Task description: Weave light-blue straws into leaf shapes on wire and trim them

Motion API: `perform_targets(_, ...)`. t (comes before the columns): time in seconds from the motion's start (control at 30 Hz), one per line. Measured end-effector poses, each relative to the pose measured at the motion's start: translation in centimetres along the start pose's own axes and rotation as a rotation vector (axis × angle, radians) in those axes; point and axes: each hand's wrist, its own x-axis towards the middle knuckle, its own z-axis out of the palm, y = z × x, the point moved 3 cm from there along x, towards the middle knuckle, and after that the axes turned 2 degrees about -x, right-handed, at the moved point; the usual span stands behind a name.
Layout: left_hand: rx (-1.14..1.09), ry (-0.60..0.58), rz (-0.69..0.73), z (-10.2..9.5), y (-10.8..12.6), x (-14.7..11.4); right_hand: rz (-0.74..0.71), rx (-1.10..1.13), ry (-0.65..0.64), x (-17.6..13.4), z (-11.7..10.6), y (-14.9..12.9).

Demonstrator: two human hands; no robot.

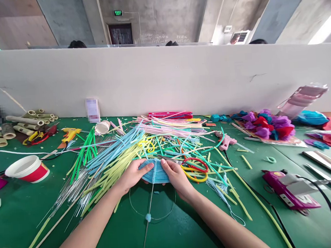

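Between my two hands is a blue fuzzy piece (pixel 157 173) made of rows of pipe cleaner, with a wire ring and a straight wire stem below it. A small blue knot (pixel 148 217) sits where the stem crosses the ring. My left hand (pixel 135 175) grips the piece's left side, thumb on top. On the right side, my right hand (pixel 177 176) grips it the same way; the fingers underneath are mostly hidden. Scissors with red and yellow handles (pixel 196 170) lie just beyond my right hand. Blue pipe cleaners (pixel 118 145) and yellow-green pipe cleaners (pixel 115 177) are heaped past my left hand.
A paper cup (pixel 28 169), a yellow glue gun (pixel 69 135) and bamboo pieces (pixel 30 123) stand to the left. On the right are a pink glue gun (pixel 226 140), a purple power strip (pixel 291 190) and a pink bottle (pixel 301 100). A white partition (pixel 162 78) closes off the back.
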Motion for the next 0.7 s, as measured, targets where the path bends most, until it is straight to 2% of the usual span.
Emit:
perform_targets(0.1, -0.026, 0.002, -0.004, -0.02, 0.10, 0.06, 0.014, 0.020, -0.022, -0.06, -0.01, -0.37)
perform_targets(0.3, -0.048, 0.138, 0.019, -0.52, 0.73, -0.07, 0.059, -0.037, -0.064, -0.15, -0.12, -0.52)
perform_targets(0.5, -0.091, 0.116, -0.029, -0.68, 0.54, -0.20, -0.014, 0.031, -0.169, -0.04, -0.15, -0.30)
perform_targets(0.7, -0.087, 0.163, 0.005, -0.85, 0.68, -0.17, 0.063, 0.064, -0.178, -0.09, -0.17, -0.32)
